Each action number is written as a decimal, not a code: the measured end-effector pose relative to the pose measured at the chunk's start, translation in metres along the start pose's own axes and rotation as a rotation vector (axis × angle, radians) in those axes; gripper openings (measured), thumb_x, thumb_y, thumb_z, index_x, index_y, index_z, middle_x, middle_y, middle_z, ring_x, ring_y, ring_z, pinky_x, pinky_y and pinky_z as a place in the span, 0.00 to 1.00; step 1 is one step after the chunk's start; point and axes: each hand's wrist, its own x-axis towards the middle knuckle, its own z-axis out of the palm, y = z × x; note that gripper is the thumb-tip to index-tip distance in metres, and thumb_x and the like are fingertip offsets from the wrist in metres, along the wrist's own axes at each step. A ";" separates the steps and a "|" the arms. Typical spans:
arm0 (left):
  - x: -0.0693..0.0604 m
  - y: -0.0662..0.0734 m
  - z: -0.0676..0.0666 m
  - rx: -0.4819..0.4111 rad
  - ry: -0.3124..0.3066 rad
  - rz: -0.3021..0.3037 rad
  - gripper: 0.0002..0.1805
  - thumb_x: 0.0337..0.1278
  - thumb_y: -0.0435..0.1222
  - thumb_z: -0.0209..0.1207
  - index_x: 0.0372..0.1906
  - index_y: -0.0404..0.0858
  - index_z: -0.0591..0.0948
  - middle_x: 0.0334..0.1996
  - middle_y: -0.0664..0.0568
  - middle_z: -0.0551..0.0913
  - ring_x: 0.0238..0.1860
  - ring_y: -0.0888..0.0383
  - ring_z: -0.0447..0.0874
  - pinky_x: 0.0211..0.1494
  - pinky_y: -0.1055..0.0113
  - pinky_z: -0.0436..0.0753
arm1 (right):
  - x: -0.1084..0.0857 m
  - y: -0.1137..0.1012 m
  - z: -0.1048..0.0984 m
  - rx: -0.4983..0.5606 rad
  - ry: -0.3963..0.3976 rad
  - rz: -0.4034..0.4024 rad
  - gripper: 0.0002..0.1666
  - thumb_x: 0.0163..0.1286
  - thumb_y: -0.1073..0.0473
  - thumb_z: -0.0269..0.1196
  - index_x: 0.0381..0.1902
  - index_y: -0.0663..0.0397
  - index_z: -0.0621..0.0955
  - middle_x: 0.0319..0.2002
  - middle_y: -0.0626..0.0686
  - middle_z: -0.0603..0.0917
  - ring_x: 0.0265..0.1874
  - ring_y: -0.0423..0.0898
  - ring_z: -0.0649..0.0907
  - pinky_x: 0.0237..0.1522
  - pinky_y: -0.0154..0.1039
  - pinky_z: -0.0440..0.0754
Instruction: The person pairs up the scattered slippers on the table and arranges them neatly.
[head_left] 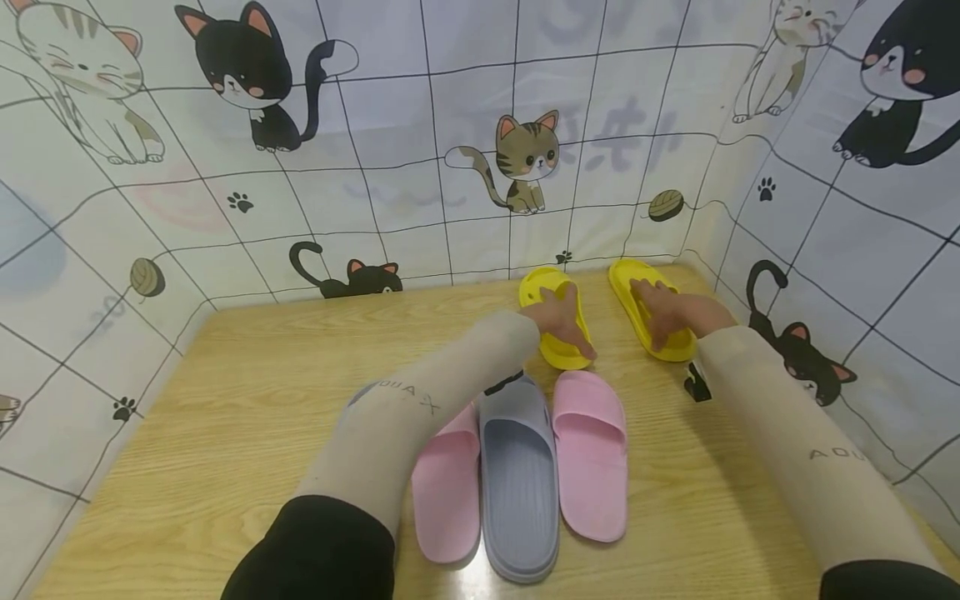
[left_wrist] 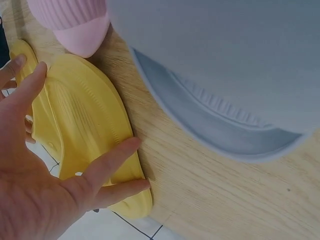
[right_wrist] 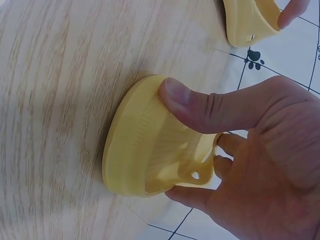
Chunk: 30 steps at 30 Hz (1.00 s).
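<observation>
Two yellow slippers stand side by side at the back of the wooden surface, toes to the wall. In the head view my left hand [head_left: 557,317] reaches over the left yellow slipper [head_left: 564,357]. Its fingers are spread and fairly straight across that slipper [left_wrist: 90,110], touching its edges, in the left wrist view. My right hand [head_left: 662,310] is at the right yellow slipper [head_left: 681,348]. Seen from the right wrist, its thumb presses the rim of this slipper [right_wrist: 132,150] while the fingers hold the opposite side.
Nearer lie a pink slipper [head_left: 446,500], a grey slipper [head_left: 521,492] and another pink slipper [head_left: 592,475], in a row. A grey edge [head_left: 362,393] shows behind my left sleeve. Cat-print sheeting [head_left: 390,192] walls the wooden surface [head_left: 247,392] at the back and sides.
</observation>
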 end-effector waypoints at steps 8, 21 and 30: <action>-0.002 0.006 0.002 0.042 0.002 -0.007 0.70 0.52 0.68 0.66 0.83 0.59 0.27 0.86 0.44 0.31 0.85 0.48 0.49 0.82 0.52 0.65 | -0.002 0.000 -0.001 0.025 -0.012 -0.015 0.72 0.55 0.69 0.74 0.84 0.56 0.38 0.82 0.72 0.35 0.80 0.73 0.37 0.74 0.78 0.41; -0.006 0.014 0.006 0.085 -0.006 0.048 0.60 0.58 0.67 0.63 0.85 0.58 0.40 0.86 0.46 0.33 0.83 0.52 0.53 0.82 0.55 0.64 | 0.004 0.003 -0.001 0.010 -0.013 0.005 0.74 0.53 0.68 0.76 0.83 0.56 0.39 0.81 0.73 0.36 0.80 0.74 0.38 0.73 0.79 0.44; -0.007 0.021 0.016 0.104 0.116 0.102 0.57 0.56 0.65 0.66 0.84 0.53 0.51 0.84 0.43 0.48 0.76 0.52 0.68 0.77 0.59 0.73 | 0.003 0.003 -0.001 0.029 -0.033 0.030 0.74 0.54 0.67 0.75 0.84 0.53 0.39 0.82 0.71 0.35 0.80 0.74 0.38 0.72 0.80 0.43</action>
